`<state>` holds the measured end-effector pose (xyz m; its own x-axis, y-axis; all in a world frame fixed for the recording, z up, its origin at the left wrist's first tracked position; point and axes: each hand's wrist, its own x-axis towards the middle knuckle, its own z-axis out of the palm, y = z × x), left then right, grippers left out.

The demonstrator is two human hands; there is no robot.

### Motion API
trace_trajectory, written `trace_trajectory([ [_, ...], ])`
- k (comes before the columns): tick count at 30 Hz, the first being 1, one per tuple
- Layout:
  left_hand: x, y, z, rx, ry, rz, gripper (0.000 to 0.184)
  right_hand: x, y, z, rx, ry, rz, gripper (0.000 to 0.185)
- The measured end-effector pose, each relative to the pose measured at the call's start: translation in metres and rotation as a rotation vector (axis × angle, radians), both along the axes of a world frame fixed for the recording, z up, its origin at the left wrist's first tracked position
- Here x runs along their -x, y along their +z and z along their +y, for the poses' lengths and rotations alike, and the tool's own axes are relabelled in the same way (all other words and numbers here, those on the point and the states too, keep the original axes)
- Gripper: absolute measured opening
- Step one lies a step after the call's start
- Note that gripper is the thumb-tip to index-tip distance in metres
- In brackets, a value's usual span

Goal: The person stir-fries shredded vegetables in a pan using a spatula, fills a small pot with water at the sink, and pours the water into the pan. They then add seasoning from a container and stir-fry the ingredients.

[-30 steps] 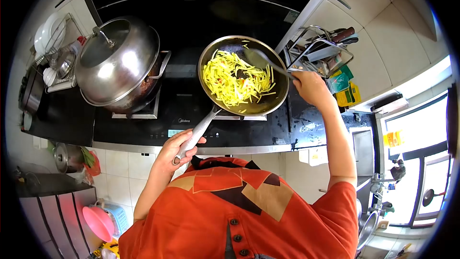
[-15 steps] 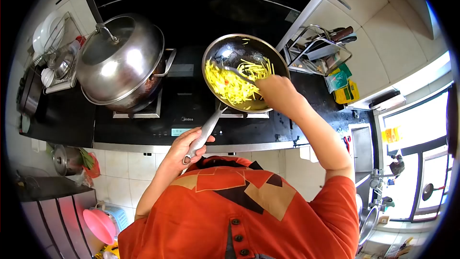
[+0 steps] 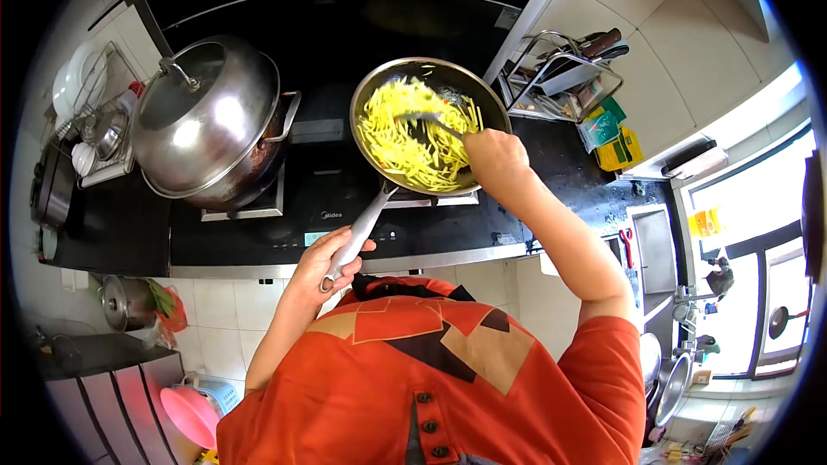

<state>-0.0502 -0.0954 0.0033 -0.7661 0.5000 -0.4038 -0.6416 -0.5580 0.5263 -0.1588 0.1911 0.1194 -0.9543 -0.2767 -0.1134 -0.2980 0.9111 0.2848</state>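
A dark frying pan (image 3: 494,112) with a pale metal rim sits over the right burner. My left hand (image 3: 326,263) is wrapped round its grey handle (image 3: 366,226). Thin yellow-green strips of food (image 3: 398,148) fill much of the pan, some heaped at its left and far side. My right hand (image 3: 497,161), above the pan's right edge, grips a metal spatula (image 3: 444,127). The spatula's head lies among the strips near the pan's middle, and its grip end is hidden inside my fist.
A large lidded steel wok (image 3: 207,125) stands on the left burner. Behind and right of the pan are a knife rack (image 3: 564,77) and yellow and green packets (image 3: 616,142). A dish rack (image 3: 108,133) stands far left, and a sink (image 3: 656,250) lies to the right.
The spatula has moved across the pan, and the strips are now spread further toward its far side. The view has shifted slightly. My left hand keeps its hold on the handle.
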Motion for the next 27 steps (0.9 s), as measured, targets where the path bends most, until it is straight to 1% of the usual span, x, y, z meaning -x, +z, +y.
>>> trace_trajectory([
  [2,0.002,-0.003,-0.001,-0.027,-0.016,0.02,0.033,0.013,-0.022,0.017,0.071,0.019,0.061,0.008],
  [3,0.002,-0.003,-0.002,-0.029,-0.006,0.022,0.033,0.009,-0.026,0.028,0.023,-0.006,0.108,0.006],
  [4,0.002,-0.003,-0.001,-0.023,-0.004,0.027,0.032,-0.007,-0.018,0.038,0.031,0.055,0.128,0.006],
  [6,-0.002,-0.003,0.001,-0.026,0.022,0.024,0.032,-0.036,-0.011,0.046,-0.009,-0.003,-0.007,0.014],
  [8,-0.001,0.004,0.003,0.012,0.033,0.018,0.031,-0.06,0.013,0.033,0.005,0.031,-0.096,0.013],
  [9,0.0,0.002,0.003,0.009,0.029,0.023,0.03,-0.058,0.011,0.032,0.011,0.026,-0.095,0.013],
  [11,0.0,-0.001,0.002,0.005,0.02,0.018,0.03,-0.044,0.005,0.029,0.266,0.179,0.053,0.012],
  [12,-0.001,-0.001,0.001,-0.009,0.022,0.015,0.03,-0.029,-0.005,0.021,0.272,0.175,0.058,0.012],
  [14,0.0,0.002,0.002,0.009,0.019,0.014,0.029,-0.003,-0.032,0.011,0.121,0.099,0.12,0.009],
  [16,0.0,0.006,0.002,0.027,0.013,0.014,0.028,-0.005,-0.039,0.026,0.14,0.094,0.152,0.008],
  [17,-0.001,0.007,0.002,0.036,0.02,0.004,0.028,-0.005,-0.038,0.035,0.149,0.108,0.179,0.007],
  [18,-0.001,0.006,0.003,0.037,0.034,-0.01,0.027,-0.01,-0.031,0.044,0.098,0.023,0.08,0.008],
  [20,0.0,0.001,0.001,0.0,0.009,0.015,0.027,-0.032,0.005,0.049,0.219,-0.021,0.085,0.012],
  [22,0.0,0.0,0.001,-0.005,0.014,0.018,0.027,-0.03,0.022,0.047,0.231,0.006,0.125,0.01],
  [26,0.0,0.002,0.002,-0.002,-0.006,0.015,0.027,0.028,-0.02,0.031,0.21,-0.003,0.227,0.01],
  [27,-0.001,0.005,0.004,0.017,0.014,0.0,0.027,0.035,-0.039,0.036,0.218,0.06,0.232,0.01],
])
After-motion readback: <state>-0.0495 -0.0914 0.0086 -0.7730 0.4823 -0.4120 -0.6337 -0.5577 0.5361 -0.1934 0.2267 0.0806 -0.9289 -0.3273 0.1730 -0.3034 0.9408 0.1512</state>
